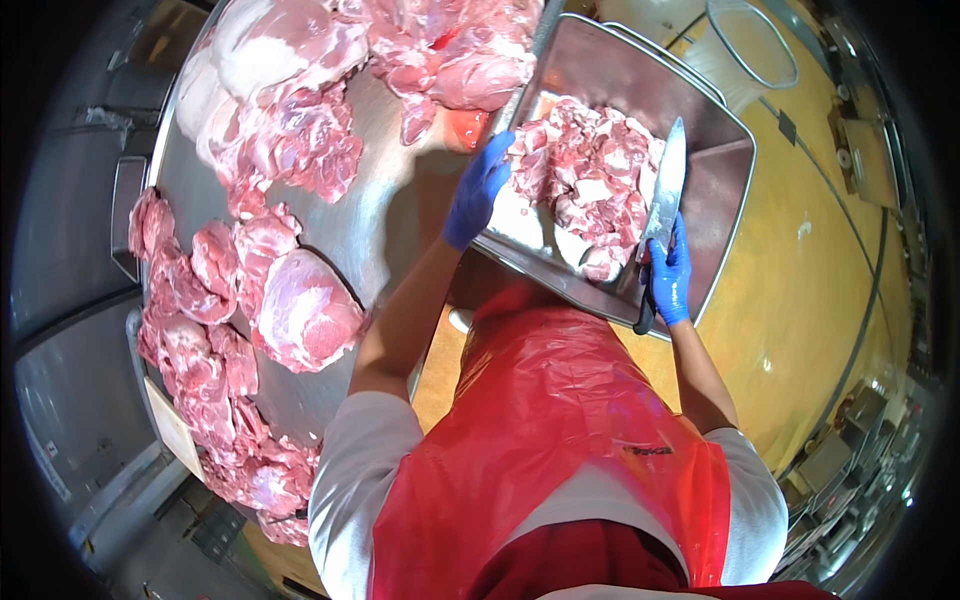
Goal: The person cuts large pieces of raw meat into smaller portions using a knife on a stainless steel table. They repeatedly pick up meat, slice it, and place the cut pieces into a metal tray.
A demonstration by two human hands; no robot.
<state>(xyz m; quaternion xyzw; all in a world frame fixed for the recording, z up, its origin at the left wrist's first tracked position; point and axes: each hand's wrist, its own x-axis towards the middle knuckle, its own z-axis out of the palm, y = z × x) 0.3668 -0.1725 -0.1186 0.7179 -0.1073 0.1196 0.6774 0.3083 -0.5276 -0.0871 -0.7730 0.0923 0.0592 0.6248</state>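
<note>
Both my hands wear blue gloves. My right hand (668,272) is closed on a knife (665,185); its broad blade points away from me and its black handle shows below my fingers. The knife is over the right side of a deep metal tub (720,170). Inside the tub lies a heap of cut pink meat pieces (600,170), some with white fat. My left hand (480,195) is at the tub's left rim, fingers stretched forward and holding nothing I can see. Its fingertips are close to the meat in the tub.
A round-edged metal table (345,235) stands on the left. Large meat cuts (290,50) lie at its far side, with a rounded piece (305,310) and several trimmed chunks (195,370) nearer. A clear bin (750,50) stands beyond the tub on the yellow floor (790,300).
</note>
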